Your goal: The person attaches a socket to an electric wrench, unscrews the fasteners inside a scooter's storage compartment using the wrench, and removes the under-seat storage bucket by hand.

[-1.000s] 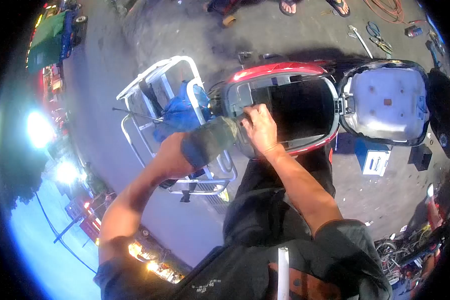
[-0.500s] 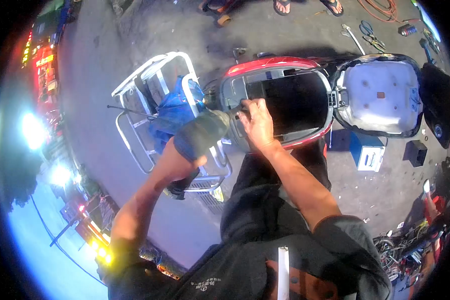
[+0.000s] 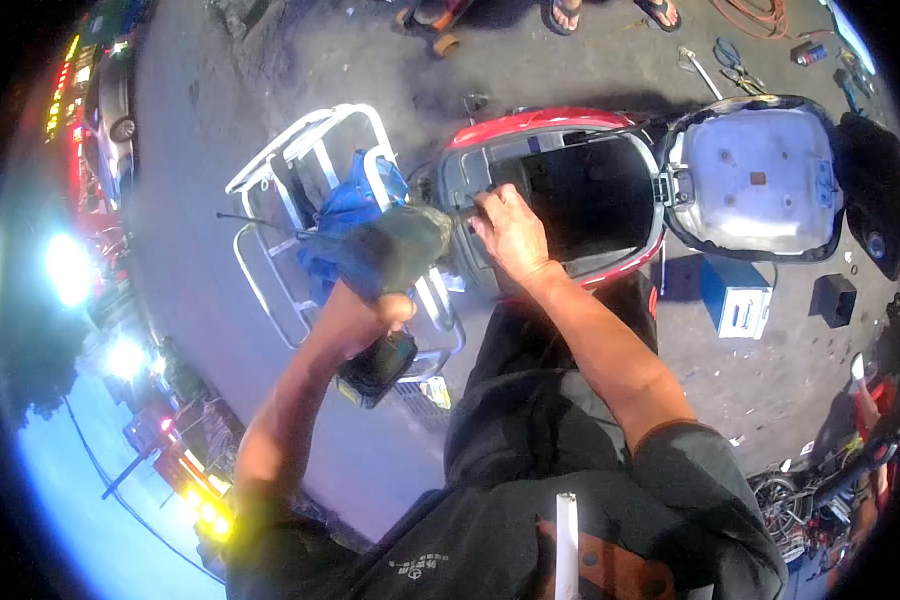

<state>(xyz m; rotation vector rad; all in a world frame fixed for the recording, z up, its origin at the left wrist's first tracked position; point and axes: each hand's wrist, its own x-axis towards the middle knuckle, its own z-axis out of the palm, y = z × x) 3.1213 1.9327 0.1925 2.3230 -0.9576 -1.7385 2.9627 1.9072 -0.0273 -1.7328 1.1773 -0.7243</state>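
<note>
My left hand [image 3: 368, 322] is wrapped round the handle of a cordless impact wrench [image 3: 395, 248], its battery hanging below my fist. The tool's nose points right, at the near-left end of a scooter's open seat compartment [image 3: 478, 165]. Just by that nose is my right hand [image 3: 515, 238], fingers curled and pinched over the compartment's rim; whatever they hold is hidden. Red body panels [image 3: 550, 120] frame the dark storage well. On the right, the hinged seat [image 3: 755, 180] is flipped back with its pale underside up.
A silver metal rack [image 3: 315, 125] with a blue cloth [image 3: 355, 195] stands at the left. On the ground lie a wrench [image 3: 705, 75], pliers [image 3: 742, 78], a blue-and-white box [image 3: 738, 300] and a black box [image 3: 832, 300]. A person's sandalled feet [image 3: 565, 15] show at the top.
The impact wrench has turned slightly in my left hand, so its battery now shows more clearly. My right hand stays at the rim, its fingers shifted a little.
</note>
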